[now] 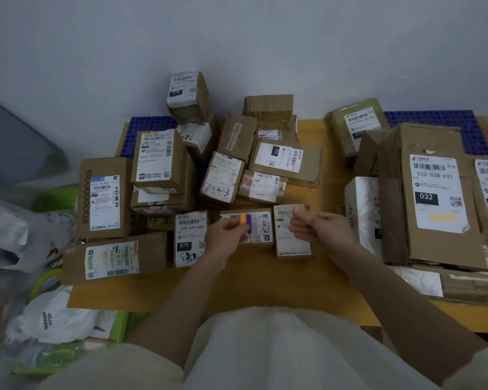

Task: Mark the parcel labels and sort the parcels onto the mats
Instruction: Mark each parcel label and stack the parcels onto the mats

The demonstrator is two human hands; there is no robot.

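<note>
On yellow table [265, 280], L to R: parcel pile [164, 175] w/ labels, L hand [227, 230] pinching orange/purple marker [245, 220] over small parcel [258, 228], R hand [321, 229] fingers curled, pinching something small, can't tell what; big boxes [434, 198] far R.

Labelled brown cardboard parcels [164, 164] lie heaped on the yellow table, blue mats [434, 119] along its far edge beneath some.

roughly twenty cardboard parcels [431, 192] are lying across one yellow table [265, 280], with two blue mats [431, 119] and two hands [227, 230] showing.
</note>
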